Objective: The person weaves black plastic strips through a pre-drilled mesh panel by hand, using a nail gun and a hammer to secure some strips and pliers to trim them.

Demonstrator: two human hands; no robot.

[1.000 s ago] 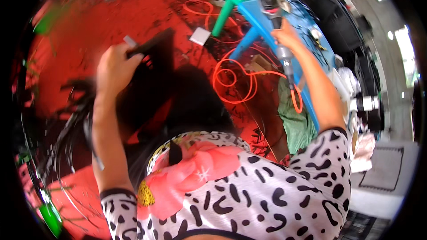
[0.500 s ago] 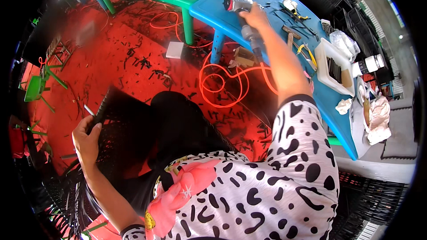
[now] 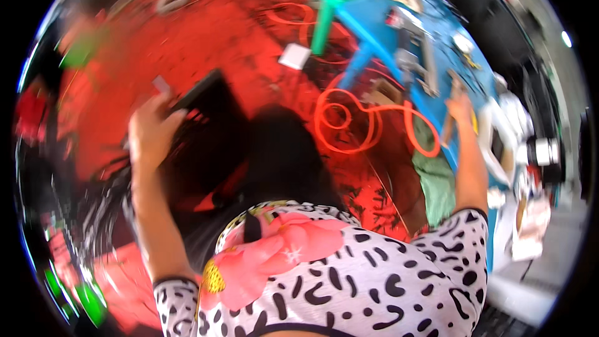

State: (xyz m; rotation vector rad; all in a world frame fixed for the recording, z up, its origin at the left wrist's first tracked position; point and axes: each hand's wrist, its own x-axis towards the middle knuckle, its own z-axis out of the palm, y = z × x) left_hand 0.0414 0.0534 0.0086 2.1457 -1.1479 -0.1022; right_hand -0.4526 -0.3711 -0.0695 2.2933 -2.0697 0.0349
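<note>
My left hand (image 3: 151, 130) is closed around the edge of a black woven panel (image 3: 209, 128) that leans against my dark-clad leg. A short pale strip (image 3: 161, 84) sticks up past its fingers. Over the blue table, my right hand (image 3: 460, 109) wraps round the wooden handle of a hammer (image 3: 447, 130), blurred by motion. Farther along the table lies a silver air gun (image 3: 409, 22), apart from both hands.
An orange air hose (image 3: 337, 115) loops beside the blue table (image 3: 368, 15). Black offcuts and a white box (image 3: 294, 56) lie on the red floor (image 3: 231, 31). A white tray (image 3: 499, 137) stands right of the hammer; a green sack (image 3: 435, 187) sits below the table.
My right hand has let go of the air gun, which now lies on the table, and has moved nearer to grasp the hammer. My left hand still holds the panel; the view has shifted.
</note>
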